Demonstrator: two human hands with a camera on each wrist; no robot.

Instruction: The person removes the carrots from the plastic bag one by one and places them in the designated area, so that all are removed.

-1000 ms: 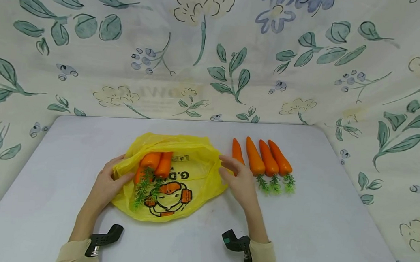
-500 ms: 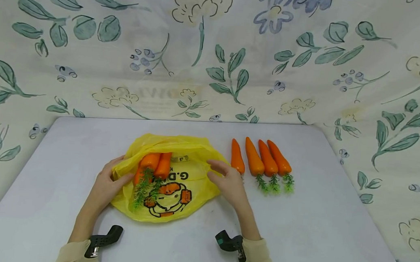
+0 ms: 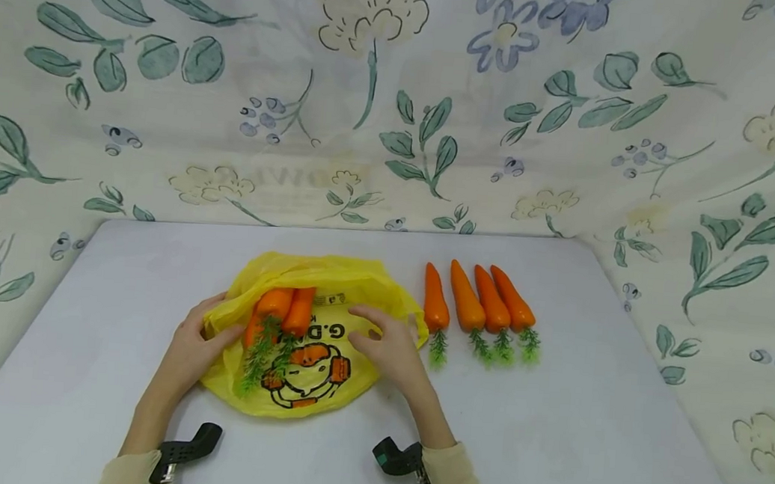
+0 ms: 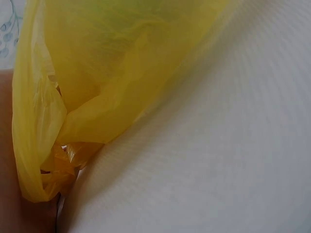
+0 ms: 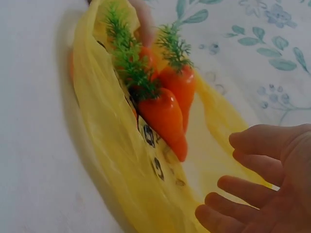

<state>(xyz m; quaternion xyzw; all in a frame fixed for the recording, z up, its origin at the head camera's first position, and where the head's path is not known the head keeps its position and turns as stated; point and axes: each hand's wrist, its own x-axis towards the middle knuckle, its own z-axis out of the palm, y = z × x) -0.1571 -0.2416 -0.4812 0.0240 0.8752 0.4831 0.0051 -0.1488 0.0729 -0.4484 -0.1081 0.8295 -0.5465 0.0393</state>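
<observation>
Behind and around the work: one pale floral cloth, printed with green leaves, blue berries and cream blooms. Next, one white table, rounded at the far corners. On it, one yellow plastic bag, thin and crumpled, its mouth wide; lettering and an orange-and-black character in headphones show in print. Contents: three orange carrots, bunched at the bag's left side. Two hands, cuffed by beige sleeves: left hand grips the bag's left rim, thumb on the near face, other fingers largely hidden; right hand is above the bag's right half, fingers parted and loosely extended, apart from the carrots inside. Outside the bag, just to its right: four loose carrots, side by side, tips pointing away. Two black wrist mounts, one per arm. Smallest, feathery green tops, one tuft to each loose carrot, others lying over the bag's printed face.
</observation>
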